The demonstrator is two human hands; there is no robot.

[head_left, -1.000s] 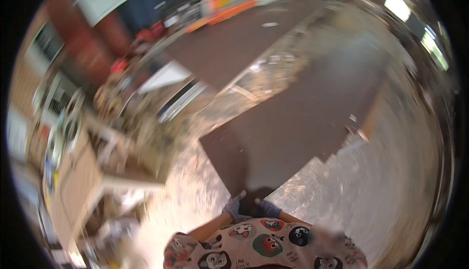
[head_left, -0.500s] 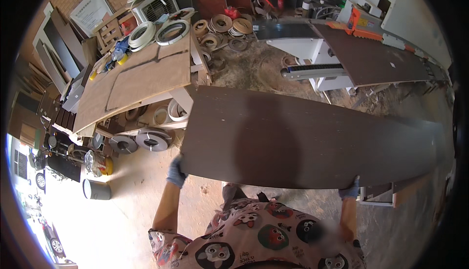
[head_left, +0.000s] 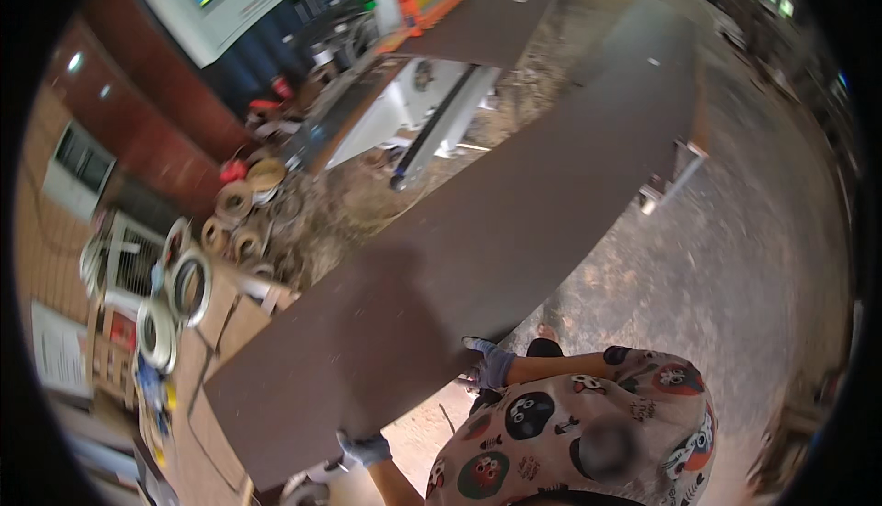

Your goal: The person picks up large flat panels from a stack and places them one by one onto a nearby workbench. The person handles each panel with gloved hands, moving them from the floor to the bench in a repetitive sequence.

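Note:
A long dark brown board [head_left: 514, 221] lies slantwise across the head view, from the lower left to the upper right. My left hand [head_left: 366, 451], in a blue-grey glove, grips its near edge close to the left end. Farther along the same edge, my right hand [head_left: 489, 364] holds the board, also gloved, with fingertips showing on top. The undersides of both grips are hidden by the board. A dark shadow falls on the board's surface in front of me.
A plywood-topped table [head_left: 197, 405] stands by the board's left end. Beyond the board are a machine with a white body [head_left: 377, 125] and a dark panel [head_left: 496, 10]. Tape rolls [head_left: 234, 201] are piled at left. A metal-legged support [head_left: 675, 175] shows under the board's far right part.
My view has turned to the right. The board now runs diagonally, its left end nearer me and its far end up to the right. Both hands still hold its near edge, now closer together.

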